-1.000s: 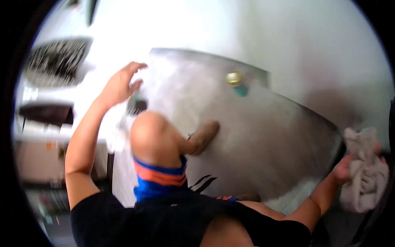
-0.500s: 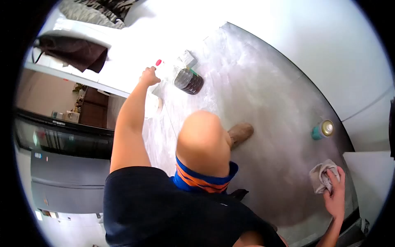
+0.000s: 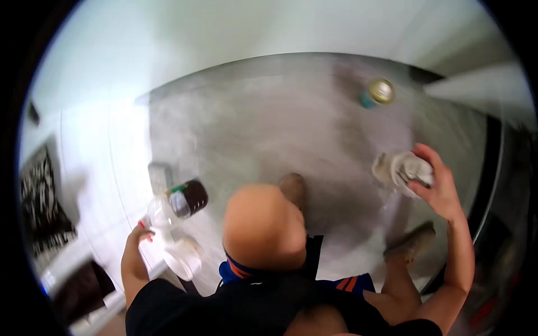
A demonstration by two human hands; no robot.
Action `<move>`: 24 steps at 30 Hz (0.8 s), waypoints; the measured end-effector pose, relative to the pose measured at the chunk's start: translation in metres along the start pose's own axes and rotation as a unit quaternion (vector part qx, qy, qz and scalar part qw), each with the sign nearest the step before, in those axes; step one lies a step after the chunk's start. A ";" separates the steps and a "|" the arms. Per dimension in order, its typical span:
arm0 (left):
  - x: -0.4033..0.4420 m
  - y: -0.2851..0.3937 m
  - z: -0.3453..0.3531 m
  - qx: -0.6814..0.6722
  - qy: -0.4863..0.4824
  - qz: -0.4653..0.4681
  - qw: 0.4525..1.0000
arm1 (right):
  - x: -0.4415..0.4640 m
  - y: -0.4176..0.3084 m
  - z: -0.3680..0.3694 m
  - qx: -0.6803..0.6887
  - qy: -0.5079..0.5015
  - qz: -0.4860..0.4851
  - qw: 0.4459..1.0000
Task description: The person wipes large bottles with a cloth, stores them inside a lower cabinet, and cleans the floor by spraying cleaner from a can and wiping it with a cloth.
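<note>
Beige cloth (image 3: 399, 169), gold-and-teal can (image 3: 378, 93), dark brown bottle base (image 3: 195, 196)

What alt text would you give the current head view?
A person's right hand holds a crumpled pale cloth, while the left hand is at the red cap of a clear bottle with dark liquid. A gold-topped teal can is on the grey floor ahead.

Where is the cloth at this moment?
In the head view, the cloth is right of centre, held in the right hand's grip, with the gold-topped can above it in the picture.
</note>
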State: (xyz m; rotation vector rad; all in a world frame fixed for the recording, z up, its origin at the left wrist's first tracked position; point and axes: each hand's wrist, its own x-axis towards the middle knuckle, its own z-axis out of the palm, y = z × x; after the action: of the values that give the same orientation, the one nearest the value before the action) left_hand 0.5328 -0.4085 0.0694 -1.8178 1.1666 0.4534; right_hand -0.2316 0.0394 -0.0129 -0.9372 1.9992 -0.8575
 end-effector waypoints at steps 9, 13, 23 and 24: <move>-0.136 0.162 -0.054 -0.098 0.074 0.163 0.979 | -0.038 0.099 -0.059 0.065 0.120 -0.042 0.990; -0.190 0.181 -0.031 -0.067 0.110 0.295 0.947 | -0.072 0.100 -0.116 -0.059 0.226 -0.095 0.968; -0.434 0.308 0.033 0.057 0.261 0.549 0.792 | -0.134 0.095 -0.155 0.366 0.226 0.011 0.903; -0.454 0.330 0.039 0.074 0.272 0.582 0.763 | -0.137 0.090 -0.155 0.428 0.227 0.038 0.874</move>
State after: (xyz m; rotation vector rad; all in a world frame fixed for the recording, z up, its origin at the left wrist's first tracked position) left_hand 0.0341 -0.1855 0.2029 -0.8648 2.6349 0.4768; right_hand -0.3283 0.2366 0.0382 -0.1393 1.6789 -1.8283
